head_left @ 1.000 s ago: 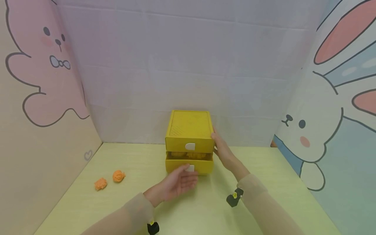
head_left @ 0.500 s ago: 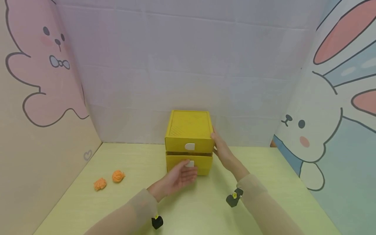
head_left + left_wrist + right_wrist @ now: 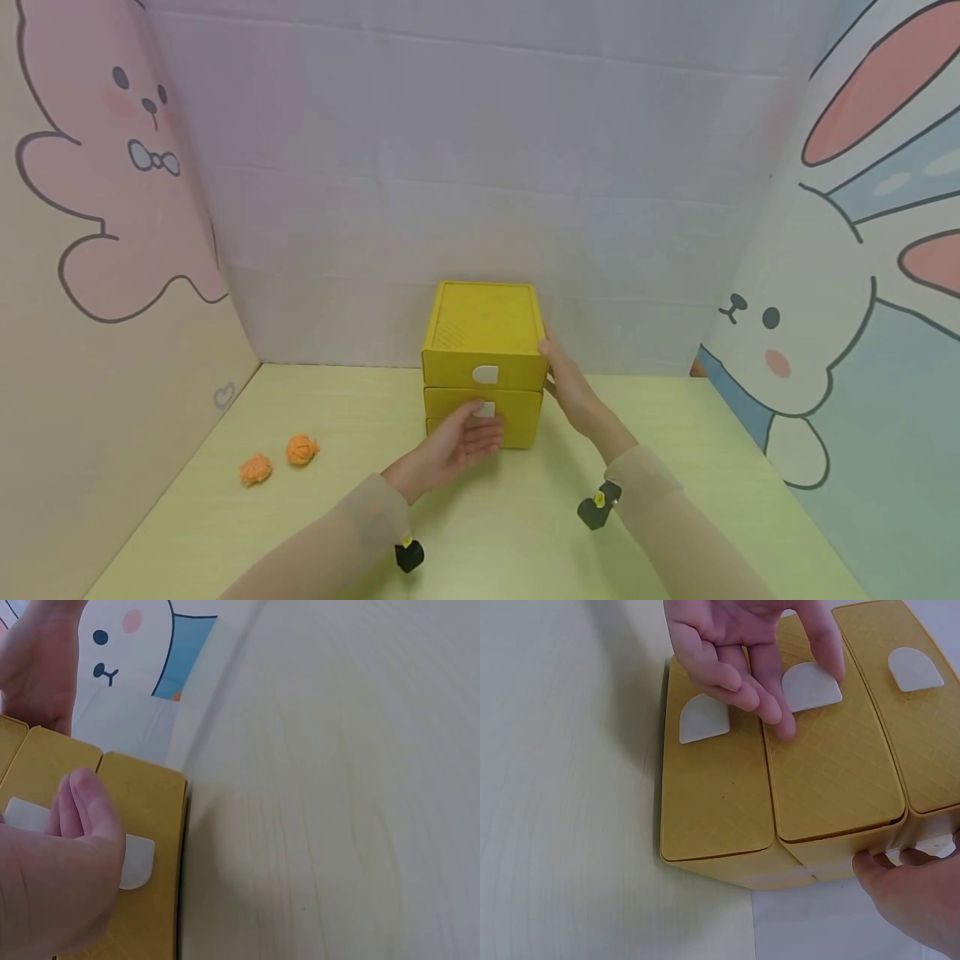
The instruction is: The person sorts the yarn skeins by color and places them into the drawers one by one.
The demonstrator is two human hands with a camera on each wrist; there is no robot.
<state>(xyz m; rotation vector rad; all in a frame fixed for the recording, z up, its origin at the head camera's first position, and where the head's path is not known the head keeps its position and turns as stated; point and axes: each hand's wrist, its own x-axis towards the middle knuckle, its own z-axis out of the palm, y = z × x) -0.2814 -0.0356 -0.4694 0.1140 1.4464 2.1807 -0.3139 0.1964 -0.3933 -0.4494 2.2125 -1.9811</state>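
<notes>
A yellow drawer box [image 3: 487, 317] with three stacked drawers, each with a white tab, stands against the back wall. At its front is my left hand [image 3: 453, 446], fingers loosely extended, with the thumb at the white tab [image 3: 810, 688] of the middle drawer [image 3: 836, 780]. That drawer sits almost level with the top one; its contents are hidden. My right hand [image 3: 573, 387] rests along the box's right side, thumb near the upper front edge and fingertips [image 3: 866, 866] against the side wall.
Two small orange crumpled bundles, a rounder one [image 3: 302, 450] and a flatter one [image 3: 256, 469], lie on the pale table [image 3: 352, 400] to the left. A white back wall [image 3: 480, 167] and printed side walls enclose the table.
The middle drawer has slid back into the box, hiding the yellow contents seen earlier. My left hand moved forward with it; the right hand stayed at the side.
</notes>
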